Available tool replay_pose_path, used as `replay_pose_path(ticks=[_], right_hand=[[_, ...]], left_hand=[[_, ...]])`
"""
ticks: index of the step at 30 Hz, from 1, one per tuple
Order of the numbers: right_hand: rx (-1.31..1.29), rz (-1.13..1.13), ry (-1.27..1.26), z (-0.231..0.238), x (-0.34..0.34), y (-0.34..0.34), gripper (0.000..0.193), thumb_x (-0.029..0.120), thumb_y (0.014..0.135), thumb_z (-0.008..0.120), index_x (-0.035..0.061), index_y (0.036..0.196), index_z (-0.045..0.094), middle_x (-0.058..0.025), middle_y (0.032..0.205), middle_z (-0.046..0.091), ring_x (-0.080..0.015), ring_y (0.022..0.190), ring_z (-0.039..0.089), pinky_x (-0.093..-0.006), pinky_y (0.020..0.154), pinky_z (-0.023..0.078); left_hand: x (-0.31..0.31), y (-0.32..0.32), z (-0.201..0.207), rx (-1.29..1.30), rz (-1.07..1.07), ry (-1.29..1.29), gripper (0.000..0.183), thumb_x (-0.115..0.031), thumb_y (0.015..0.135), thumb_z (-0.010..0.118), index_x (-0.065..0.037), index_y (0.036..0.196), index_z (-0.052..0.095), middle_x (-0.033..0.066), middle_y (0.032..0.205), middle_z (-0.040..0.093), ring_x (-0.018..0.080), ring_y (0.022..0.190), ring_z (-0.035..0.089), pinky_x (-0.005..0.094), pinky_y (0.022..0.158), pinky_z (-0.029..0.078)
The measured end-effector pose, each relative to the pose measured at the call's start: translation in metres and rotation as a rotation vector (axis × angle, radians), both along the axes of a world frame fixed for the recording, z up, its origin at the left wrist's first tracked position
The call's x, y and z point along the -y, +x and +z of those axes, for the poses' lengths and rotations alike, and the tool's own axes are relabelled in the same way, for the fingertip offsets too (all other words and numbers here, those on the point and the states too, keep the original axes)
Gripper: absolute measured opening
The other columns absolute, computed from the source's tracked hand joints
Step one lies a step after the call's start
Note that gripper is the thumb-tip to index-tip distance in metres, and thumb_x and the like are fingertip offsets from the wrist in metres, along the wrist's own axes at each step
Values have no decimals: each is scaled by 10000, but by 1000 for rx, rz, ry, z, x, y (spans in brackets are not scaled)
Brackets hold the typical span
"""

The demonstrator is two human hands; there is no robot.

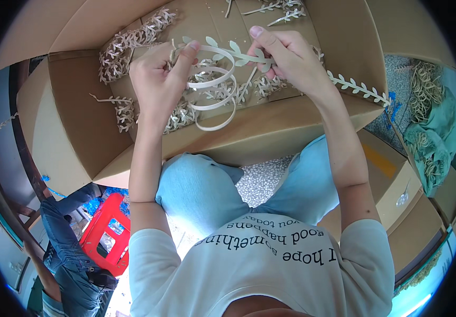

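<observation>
White shirt (262,273) bears black lettering (249,240); left hand (159,74) pinches white loops (214,82), right hand (291,55) a leafy strand (237,54).

Leaf strands (139,41) lie in the box (77,95).

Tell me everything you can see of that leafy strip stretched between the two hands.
The leafy strip is pale greenish-cream, with small pointed oval leaves along a narrow stem. It looks thin and flat, perhaps cloth or imitation leather. It slants gently down to the right above the open cardboard box. The right hand pinches it between its fingers; its other side reaches the left hand, which grips a looped white band. Whether strip and band are joined is hidden.
</observation>
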State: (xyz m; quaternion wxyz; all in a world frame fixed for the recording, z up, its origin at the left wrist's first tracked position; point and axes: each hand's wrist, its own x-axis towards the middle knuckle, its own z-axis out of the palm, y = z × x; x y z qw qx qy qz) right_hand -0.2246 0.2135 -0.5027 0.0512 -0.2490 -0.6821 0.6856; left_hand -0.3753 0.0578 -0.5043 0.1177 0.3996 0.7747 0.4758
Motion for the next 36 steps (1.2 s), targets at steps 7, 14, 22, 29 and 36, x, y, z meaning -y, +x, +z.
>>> replay_pose_path(ticks=[7, 14, 22, 29, 36], right_hand=[[17, 21, 46, 0, 2, 1, 455, 381, 910, 429, -8, 768, 616, -12, 526, 493, -46, 434, 447, -183, 391, 311], [31, 25, 73, 1, 5, 1, 408, 363, 882, 501, -17, 793, 620, -5, 529, 494, -50, 466, 491, -184, 429, 369], [105, 142, 178, -5, 4, -1, 188, 180, 812, 588, 3, 749, 598, 5, 544, 530, -50, 498, 525, -183, 454, 395], [17, 148, -23, -9, 4, 0, 98, 85, 778, 577, -3, 735, 587, -8, 567, 561, -45, 533, 538, -175, 482, 401], [-106, 81, 59, -12, -6, -1, 363, 329, 860, 505, 3, 722, 586, -31, 553, 564, -65, 490, 524, -195, 462, 406]], left_hand=[[-5, 7, 7, -488, 4, -81, 311, -193, 744, 658, -35, 522, 508, 58, 486, 441, 203, 442, 417, 317, 421, 318], [-7, 7, 6, -651, -1, -101, 283, -196, 717, 665, -70, 531, 492, 40, 505, 447, 196, 471, 456, 322, 423, 341], [-9, 13, 10, -725, -90, -142, 178, -173, 628, 688, -88, 629, 532, 16, 606, 517, 198, 549, 511, 304, 481, 406], [-4, 17, -6, 673, -353, -120, 183, -98, 771, 619, -7, 930, 629, 28, 809, 628, 95, 692, 588, 234, 580, 460], [-6, 12, 5, 571, -124, -76, 144, -125, 821, 606, -2, 837, 678, 27, 681, 629, 51, 633, 548, 193, 555, 419]])
